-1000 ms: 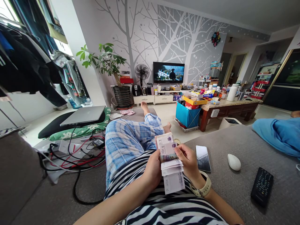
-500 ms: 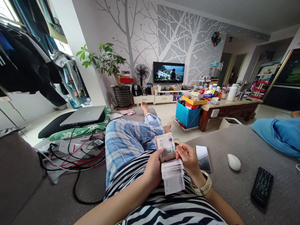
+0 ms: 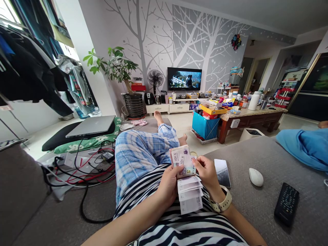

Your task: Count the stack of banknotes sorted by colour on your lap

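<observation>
A stack of banknotes, the top ones marked 5, is gripped by my left hand, its thumb lying across the front. At the stack's right edge, my right hand pinches the corner of a top note between thumb and finger; that note is turned askew to the others. Below the stack, several pale note ends hang down in overlapping steps over my striped shirt. The fingers of my left hand behind the notes are hidden.
On the grey sofa to the right lie a phone, a white mouse and a black remote. Tangled cables and a laptop are at the left. A cluttered table stands beyond.
The top note has shifted and tilted to the right with my right hand's pinch. The hanging note ends have spread lower, with more steps showing. My left thumb has moved slightly right.
</observation>
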### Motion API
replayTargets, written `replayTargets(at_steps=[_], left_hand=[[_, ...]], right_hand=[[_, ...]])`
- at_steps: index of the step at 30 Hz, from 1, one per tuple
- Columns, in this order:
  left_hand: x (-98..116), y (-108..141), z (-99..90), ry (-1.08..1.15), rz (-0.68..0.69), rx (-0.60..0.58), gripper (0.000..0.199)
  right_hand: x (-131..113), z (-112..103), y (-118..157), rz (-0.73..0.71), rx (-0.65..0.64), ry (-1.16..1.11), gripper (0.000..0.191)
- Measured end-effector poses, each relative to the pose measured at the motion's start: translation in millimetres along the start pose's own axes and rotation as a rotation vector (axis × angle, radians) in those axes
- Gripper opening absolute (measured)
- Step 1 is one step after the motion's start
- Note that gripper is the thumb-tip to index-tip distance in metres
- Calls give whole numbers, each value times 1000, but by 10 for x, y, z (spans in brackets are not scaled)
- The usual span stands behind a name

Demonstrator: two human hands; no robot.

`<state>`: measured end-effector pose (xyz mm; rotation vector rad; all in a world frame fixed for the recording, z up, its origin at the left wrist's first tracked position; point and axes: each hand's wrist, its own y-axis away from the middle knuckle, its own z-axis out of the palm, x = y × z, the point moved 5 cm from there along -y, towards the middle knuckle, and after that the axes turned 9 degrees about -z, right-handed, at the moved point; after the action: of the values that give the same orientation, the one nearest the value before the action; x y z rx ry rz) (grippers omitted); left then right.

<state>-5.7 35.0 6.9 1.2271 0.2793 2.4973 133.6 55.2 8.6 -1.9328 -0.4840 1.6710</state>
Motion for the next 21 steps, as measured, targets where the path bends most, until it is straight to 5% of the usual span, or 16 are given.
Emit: replayTargets(at_steps=[21], left_hand=[[13,-7,5,66,-55,41,26]], right_hand=[[-118,15,-29,-8,21,26,32]])
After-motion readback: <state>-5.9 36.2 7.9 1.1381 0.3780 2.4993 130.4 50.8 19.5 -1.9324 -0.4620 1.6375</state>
